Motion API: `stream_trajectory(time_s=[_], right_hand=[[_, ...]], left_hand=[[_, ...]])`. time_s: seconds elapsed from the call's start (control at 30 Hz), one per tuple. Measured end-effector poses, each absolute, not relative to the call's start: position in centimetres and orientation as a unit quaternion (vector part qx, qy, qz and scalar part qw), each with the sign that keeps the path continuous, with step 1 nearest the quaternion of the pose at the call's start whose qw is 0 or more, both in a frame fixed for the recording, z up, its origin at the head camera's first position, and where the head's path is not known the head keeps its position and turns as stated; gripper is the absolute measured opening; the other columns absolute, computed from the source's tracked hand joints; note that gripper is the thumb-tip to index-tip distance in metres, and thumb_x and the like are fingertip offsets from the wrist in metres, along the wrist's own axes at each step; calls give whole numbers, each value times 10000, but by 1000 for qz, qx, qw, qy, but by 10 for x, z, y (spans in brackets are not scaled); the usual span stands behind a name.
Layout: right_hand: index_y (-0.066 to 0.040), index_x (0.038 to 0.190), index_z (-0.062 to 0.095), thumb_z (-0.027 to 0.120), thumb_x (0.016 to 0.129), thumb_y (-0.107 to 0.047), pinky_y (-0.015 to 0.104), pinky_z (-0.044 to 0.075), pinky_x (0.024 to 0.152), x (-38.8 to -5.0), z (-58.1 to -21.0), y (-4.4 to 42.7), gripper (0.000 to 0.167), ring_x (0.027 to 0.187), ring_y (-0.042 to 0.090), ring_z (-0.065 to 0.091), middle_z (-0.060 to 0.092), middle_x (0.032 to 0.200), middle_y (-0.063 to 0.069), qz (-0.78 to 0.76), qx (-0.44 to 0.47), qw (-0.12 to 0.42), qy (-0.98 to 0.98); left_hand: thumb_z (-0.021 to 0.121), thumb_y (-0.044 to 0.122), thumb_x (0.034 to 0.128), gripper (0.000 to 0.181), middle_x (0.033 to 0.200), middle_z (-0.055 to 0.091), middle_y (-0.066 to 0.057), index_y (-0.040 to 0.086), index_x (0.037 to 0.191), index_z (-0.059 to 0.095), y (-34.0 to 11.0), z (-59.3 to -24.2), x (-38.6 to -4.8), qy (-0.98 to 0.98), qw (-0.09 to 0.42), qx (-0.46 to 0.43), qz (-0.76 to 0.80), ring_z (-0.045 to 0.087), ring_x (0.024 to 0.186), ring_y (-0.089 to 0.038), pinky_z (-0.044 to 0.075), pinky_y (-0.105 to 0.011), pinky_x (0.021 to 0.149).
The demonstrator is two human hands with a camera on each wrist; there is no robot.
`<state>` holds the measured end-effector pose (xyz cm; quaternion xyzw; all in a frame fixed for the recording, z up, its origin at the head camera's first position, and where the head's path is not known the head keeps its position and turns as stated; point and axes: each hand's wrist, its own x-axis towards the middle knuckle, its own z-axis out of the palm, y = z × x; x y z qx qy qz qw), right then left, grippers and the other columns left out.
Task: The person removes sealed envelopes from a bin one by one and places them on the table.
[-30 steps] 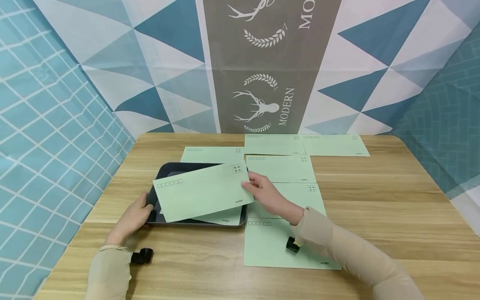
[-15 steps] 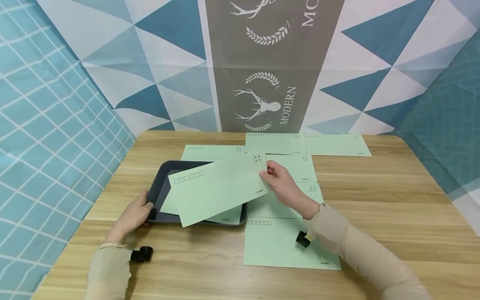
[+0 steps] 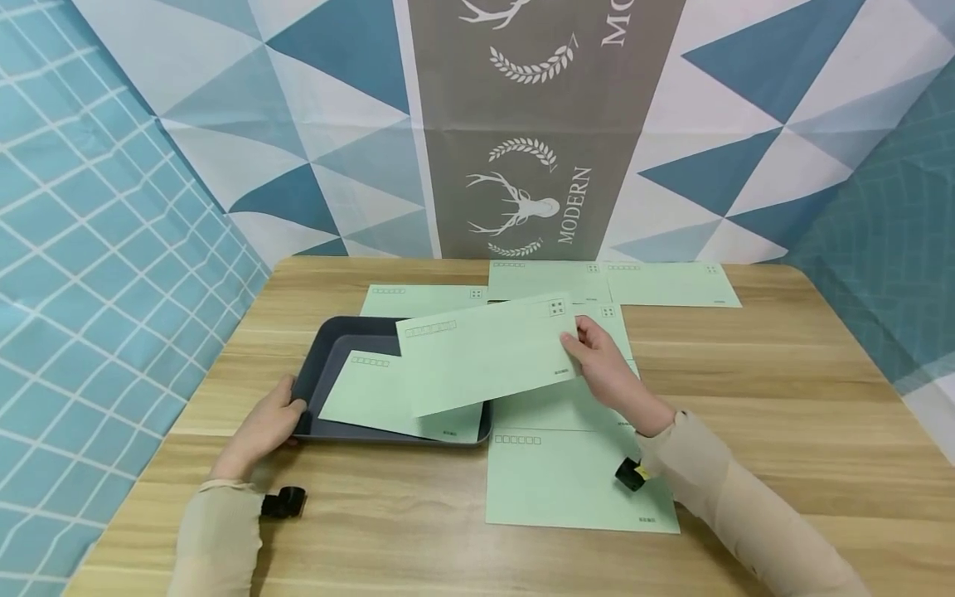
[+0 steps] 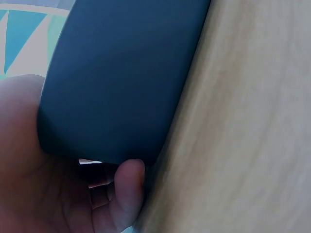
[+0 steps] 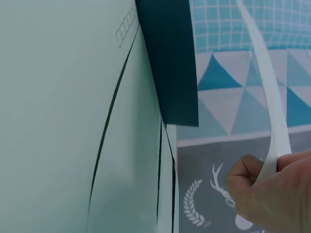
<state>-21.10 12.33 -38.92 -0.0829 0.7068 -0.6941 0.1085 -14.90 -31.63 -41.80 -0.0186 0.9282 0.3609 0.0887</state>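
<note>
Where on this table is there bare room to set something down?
The wooden table is bare on the right, between the far-right envelope and the right sleeve, and in front of the tray, between the left-wrist camera and the front envelope. Crowded: the middle, where the right hand holds another envelope over the tray and laid-out envelopes.

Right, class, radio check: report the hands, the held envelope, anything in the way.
Left hand grips left side of tray. Right hand pinches raised envelope by its right end. Another envelope lies in tray; no obstruction seen.
</note>
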Motion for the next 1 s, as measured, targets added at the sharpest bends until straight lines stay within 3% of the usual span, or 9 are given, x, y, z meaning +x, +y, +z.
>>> stream_trajectory(time_s=[0.23,0.4,0.47,0.7,0.83,1.0], right_hand=[[42,1355,209,295,994,-200,157,454,781,-208,-388,149,443,959,25,491,410,1192,24,-706,-61,109,697],[46,1388,156,277,994,-229,144,347,955,-207,-382,171,496,1126,16,371,272,1375,77,-717,-42,88,690],[26,1363,205,276,993,-222,138,333,969,-207,-381,181,451,1136,5,360,280,1372,56,-733,-35,67,676],[-116,1085,357,258,988,-150,63,389,839,-212,-380,215,143,1026,-54,395,355,1190,-105,-783,-30,-2,622],[-88,1096,369,309,977,-153,62,403,811,-215,-379,231,149,1003,-52,403,366,1165,-91,-808,-19,-17,588],[-99,1128,431,442,935,-186,141,490,664,-215,-377,252,213,861,5,536,458,1077,-59,-845,14,-15,534]], left_hand=[[299,72,896,323,1068,489,-326,-72,1184,320,-316,-418,-150,929,89,-18,359,550,715,-249,494,-318,504],[296,76,902,333,1083,483,-327,-72,1199,315,-315,-418,-151,929,90,-17,359,550,739,-262,493,-318,509],[296,76,901,339,1098,476,-332,-74,1205,312,-315,-418,-151,929,90,-17,359,551,750,-269,493,-318,509],[296,69,900,329,1115,462,-339,-71,1198,308,-316,-418,-151,929,92,-15,359,548,749,-267,492,-318,508],[300,64,896,324,1104,467,-333,-72,1190,313,-316,-418,-150,928,92,-16,361,546,736,-260,492,-321,505],[306,58,891,306,1056,493,-310,-71,1167,329,-316,-421,-148,927,90,-18,365,544,714,-247,492,-322,497]])
